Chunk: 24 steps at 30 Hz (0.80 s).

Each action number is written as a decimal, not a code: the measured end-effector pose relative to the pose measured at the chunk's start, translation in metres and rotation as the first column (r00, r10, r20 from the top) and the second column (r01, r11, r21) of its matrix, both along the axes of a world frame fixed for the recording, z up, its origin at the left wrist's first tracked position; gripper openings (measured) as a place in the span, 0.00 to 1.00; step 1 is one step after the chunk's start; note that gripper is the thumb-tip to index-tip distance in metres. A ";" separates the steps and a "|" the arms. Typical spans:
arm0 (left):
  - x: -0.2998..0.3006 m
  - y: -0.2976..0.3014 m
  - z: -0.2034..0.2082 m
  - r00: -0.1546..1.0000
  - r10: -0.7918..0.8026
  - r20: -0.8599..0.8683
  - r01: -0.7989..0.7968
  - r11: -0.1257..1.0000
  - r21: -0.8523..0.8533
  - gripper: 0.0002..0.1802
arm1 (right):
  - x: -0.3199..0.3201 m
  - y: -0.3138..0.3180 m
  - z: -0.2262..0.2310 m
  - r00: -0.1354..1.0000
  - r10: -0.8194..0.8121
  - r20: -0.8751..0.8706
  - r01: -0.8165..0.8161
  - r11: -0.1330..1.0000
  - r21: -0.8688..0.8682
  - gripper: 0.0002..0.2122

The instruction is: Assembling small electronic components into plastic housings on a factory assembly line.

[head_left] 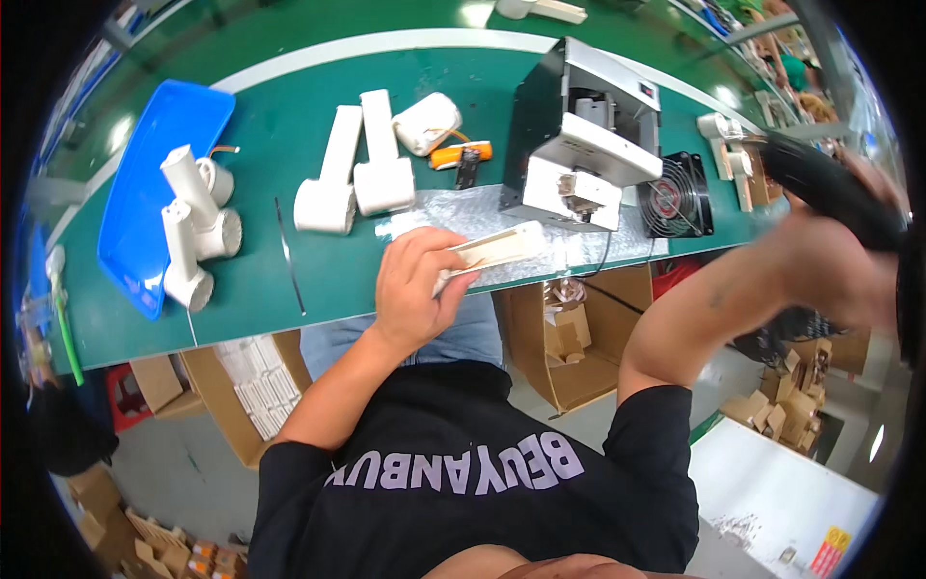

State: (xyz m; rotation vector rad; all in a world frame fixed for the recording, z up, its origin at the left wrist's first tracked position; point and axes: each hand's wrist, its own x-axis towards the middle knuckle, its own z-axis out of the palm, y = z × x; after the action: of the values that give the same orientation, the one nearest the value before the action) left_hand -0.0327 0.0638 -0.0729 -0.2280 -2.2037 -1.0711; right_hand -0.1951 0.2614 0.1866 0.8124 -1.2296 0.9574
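Note:
My left hand point(413, 289) is closed around a long, hollow white plastic shell point(502, 249), held over the table's near edge. Its open side shows a cream inside. At the right rim my right hand point(837, 253) is raised and blurred, with a dark object point(820, 179) across it; its fingers cannot be made out. Beyond the left hand lie two white handled housings point(326, 206) point(384, 185). A rounded white part point(427, 124) sits by an orange cylinder point(461, 155) with a small black piece point(468, 170).
A black and white machine point(540, 125) stands on bubble wrap point(449, 210), left of a black fan point(678, 198). More white housings point(204, 227) stand beside a blue tray point(135, 207). A thin black strip point(287, 256) lies on the green table point(253, 289). Open cardboard boxes point(584, 378) stand below.

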 end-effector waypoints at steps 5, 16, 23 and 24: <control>0.002 -0.003 -0.005 0.999 -0.035 0.011 0.034 0.997 0.074 0.15 | 0.035 0.005 -0.017 0.814 0.511 0.275 -0.434 0.851 -0.297 0.36; 0.007 -0.003 -0.011 0.998 -0.068 -0.013 0.069 0.980 0.185 0.05 | -0.029 -0.032 -0.058 0.798 0.352 0.488 -0.401 0.916 -0.006 0.22; 0.002 -0.003 -0.006 0.999 0.017 -0.049 -0.010 0.990 0.138 0.06 | 0.035 0.004 -0.059 0.060 0.808 0.586 -0.684 0.461 -0.566 0.35; 0.002 -0.002 -0.007 0.999 0.030 -0.038 -0.025 0.991 0.133 0.06 | 0.043 0.005 -0.050 -0.125 0.859 0.496 -0.738 0.254 -0.626 0.35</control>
State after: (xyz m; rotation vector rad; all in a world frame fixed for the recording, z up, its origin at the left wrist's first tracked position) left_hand -0.0305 0.0617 -0.0801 -0.1580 -2.0849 -1.1824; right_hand -0.1516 0.2664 0.1362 1.0762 -1.2664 2.7772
